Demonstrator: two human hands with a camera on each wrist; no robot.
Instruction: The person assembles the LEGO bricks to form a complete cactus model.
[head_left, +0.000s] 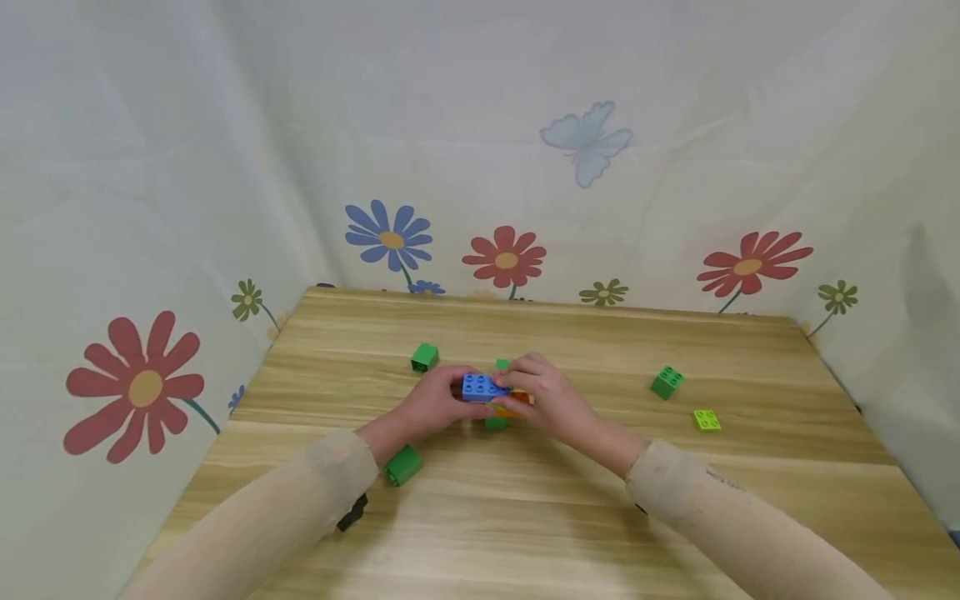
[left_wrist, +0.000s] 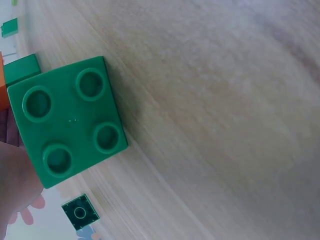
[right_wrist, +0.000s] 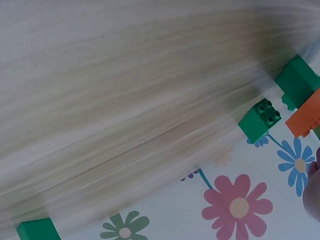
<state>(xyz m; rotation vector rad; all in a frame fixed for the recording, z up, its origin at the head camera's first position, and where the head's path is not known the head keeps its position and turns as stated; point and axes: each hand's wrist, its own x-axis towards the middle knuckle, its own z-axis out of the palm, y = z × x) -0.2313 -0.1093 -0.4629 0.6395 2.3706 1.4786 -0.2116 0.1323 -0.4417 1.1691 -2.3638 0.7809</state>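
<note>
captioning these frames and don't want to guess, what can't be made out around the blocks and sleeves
Head: blue block, right end covered by the right grip.
Right wrist: orange block, rest cut off by the right edge.
Head: black object, partly hidden by the left sleeve.
Head: marking on the right sleeve, too small to read.

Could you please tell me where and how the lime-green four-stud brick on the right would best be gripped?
I'd probably pinch the lime-green brick by two opposite side walls, the right hand coming from above on the near side. It lies flat, studs up, its sides clear of the green four-stud brick beyond it to the left.
</note>
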